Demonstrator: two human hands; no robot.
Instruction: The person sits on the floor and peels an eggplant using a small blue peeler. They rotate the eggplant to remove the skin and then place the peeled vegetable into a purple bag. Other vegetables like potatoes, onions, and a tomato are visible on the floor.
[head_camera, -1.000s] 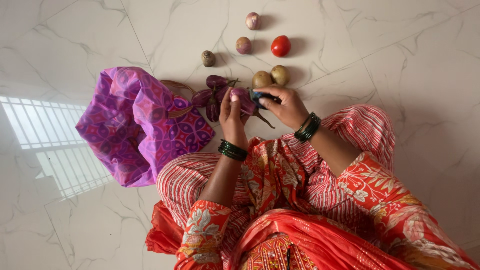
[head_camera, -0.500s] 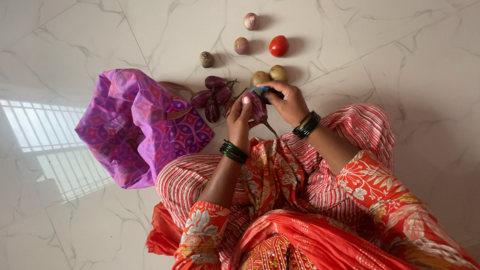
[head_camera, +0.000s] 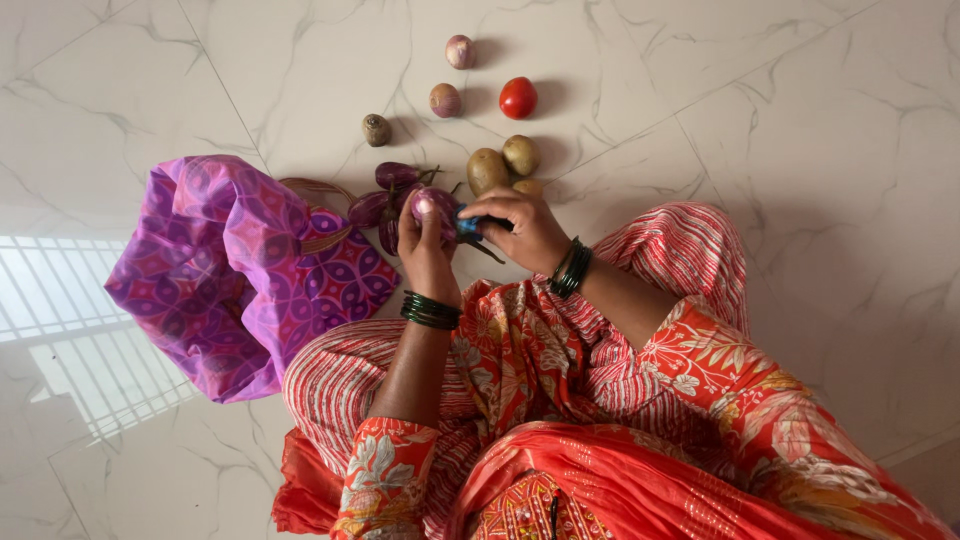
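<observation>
Left hand (head_camera: 425, 245) grips a small purple brinjal (head_camera: 432, 204) above the floor (head_camera: 800, 150); right hand (head_camera: 525, 225) pinches a blue tool (head_camera: 468, 226) against it. More brinjals (head_camera: 385, 195), potatoes (head_camera: 500, 165), a tomato (head_camera: 518, 97) and a purple bag (head_camera: 230, 270) lie nearby.

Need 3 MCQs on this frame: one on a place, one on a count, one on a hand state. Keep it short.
1. Where is the purple patterned cloth bag?
A. on the person's left
B. beyond the vegetables
C. on the lap

2. How many round red tomatoes lie on the white marble floor?
A. three
B. one
C. none

3. What does the left hand hold?
A. a small purple eggplant
B. a potato
C. nothing

Answers: 1 A, the bag lies beside the left knee. 2 B, only one red tomato shows. 3 A, the fingers wrap the eggplant while the right hand holds a small blue tool against it.
</observation>
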